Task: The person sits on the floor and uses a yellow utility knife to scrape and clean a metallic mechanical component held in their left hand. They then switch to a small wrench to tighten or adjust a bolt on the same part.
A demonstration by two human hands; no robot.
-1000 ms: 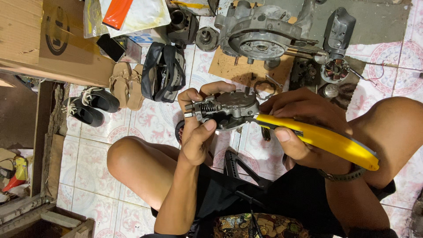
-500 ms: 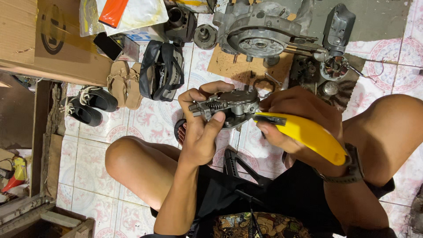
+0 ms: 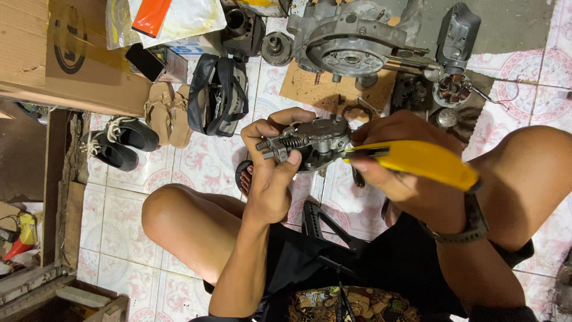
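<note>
Head view looks down on a person seated on a patterned tile floor, knees spread. Left hand is clamped around a small grey metal engine part with a visible coil spring, thumb pressed on its near edge, holding it above the floor between the knees. Right hand has its grip closed on a yellow utility knife, whose tip touches the part's right side; a dark watch sits on that wrist. Beyond the hands lies a large engine casing on a piece of cardboard. To the left are a black bag, tan sandals, black shoes and a cardboard box.
</note>
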